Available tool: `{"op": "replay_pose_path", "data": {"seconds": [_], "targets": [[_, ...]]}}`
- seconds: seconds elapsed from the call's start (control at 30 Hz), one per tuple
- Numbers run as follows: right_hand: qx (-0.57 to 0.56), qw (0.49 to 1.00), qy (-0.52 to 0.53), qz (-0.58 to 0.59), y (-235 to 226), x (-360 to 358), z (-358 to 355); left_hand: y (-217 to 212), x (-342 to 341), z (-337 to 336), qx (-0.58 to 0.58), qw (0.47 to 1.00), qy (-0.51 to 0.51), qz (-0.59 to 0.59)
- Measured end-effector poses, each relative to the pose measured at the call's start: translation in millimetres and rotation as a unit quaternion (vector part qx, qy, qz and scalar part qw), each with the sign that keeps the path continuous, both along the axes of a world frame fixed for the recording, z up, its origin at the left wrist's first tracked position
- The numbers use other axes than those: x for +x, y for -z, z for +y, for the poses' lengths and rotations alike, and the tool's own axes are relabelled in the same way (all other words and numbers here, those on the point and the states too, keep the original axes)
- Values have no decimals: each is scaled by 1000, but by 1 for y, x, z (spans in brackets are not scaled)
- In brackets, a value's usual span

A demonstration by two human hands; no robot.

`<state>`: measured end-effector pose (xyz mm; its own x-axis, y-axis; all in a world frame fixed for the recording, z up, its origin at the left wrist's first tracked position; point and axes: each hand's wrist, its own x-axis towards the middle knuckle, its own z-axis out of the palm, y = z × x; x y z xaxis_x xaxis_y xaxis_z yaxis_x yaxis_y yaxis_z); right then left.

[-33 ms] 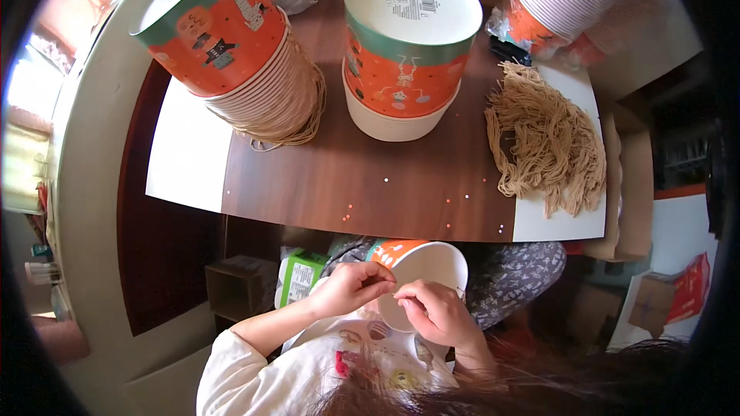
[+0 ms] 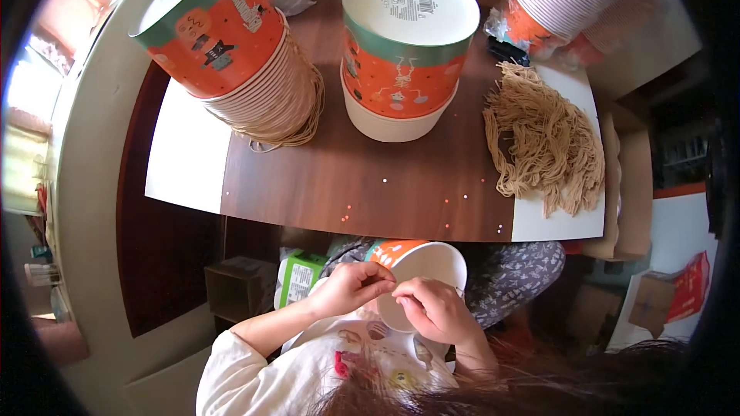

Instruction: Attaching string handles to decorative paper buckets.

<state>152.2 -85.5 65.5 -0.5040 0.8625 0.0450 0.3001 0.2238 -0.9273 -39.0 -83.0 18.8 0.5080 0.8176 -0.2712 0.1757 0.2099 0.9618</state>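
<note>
An orange paper bucket (image 2: pixel 428 256) rests in my lap, tilted, its white inside facing me. My left hand (image 2: pixel 356 288) is closed in a pinch at the bucket's near left side. Close beside it, my right hand (image 2: pixel 436 308) is also closed, thumb against fingers, over the bucket's opening. The fingertips of both hands nearly meet. Whatever they pinch is too small to make out. A thick bundle of tan cords (image 2: pixel 549 146) lies at the table's right end.
On the table (image 2: pixel 308 185) stand a left stack of nested buckets (image 2: pixel 223 46) draped with cords and a middle stack (image 2: pixel 405 69), both upside down. Small orange and white dots lie near the front edge. Bagged buckets (image 2: pixel 570 0) stand at the back right; a cardboard box (image 2: pixel 240 285) sits below left.
</note>
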Motion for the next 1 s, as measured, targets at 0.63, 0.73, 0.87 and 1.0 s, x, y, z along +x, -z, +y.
{"op": "replay_pose_path", "data": {"seconds": [0.63,0.73,0.87,1.0], "targets": [[157,979,95,-89,41,5,3,21,3,7,-395,894,-85,-194],[161,976,109,-93,49,4,0,23,3,8,-407,887,-69,-208],[182,973,117,-84,57,3,-2,21,5,11,-407,885,-60,-220],[161,975,124,-86,51,3,-2,21,6,12,-320,933,-35,-160]]}}
